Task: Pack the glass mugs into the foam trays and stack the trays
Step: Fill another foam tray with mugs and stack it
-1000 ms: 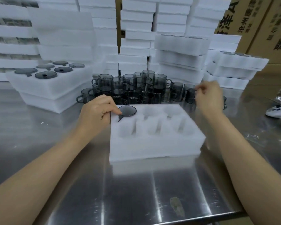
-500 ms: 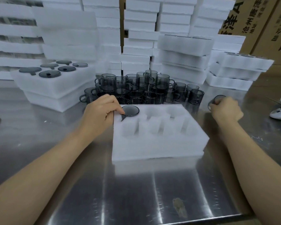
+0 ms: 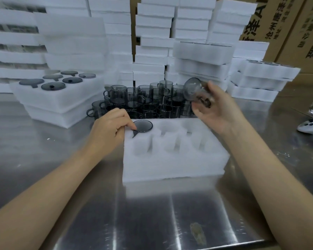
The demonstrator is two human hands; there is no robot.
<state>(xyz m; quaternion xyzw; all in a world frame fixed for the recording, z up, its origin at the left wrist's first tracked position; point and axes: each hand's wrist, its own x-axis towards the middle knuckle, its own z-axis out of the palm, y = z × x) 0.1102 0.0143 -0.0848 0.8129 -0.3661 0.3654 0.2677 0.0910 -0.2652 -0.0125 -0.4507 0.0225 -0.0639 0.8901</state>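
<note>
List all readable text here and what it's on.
"沧州唐泽": small print on the left carton, turned sideways; the line beside it is too blurred to read.
"泽A": large print, same carton, partly hidden.
Right carton: large characters, cropped, unreadable.
Mugs, trays: no text.

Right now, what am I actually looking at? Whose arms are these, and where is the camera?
No machine here: a person's bare arms, filmed by one camera worn on their head, looking down. The left hand holds the corner of a white foam tray, beside one dark mug already seated in a slot. The right hand holds another glass mug in the air, tilted. Behind the tray, loose mugs stand on the steel table, with filled trays at left and stacked foam behind.
</note>
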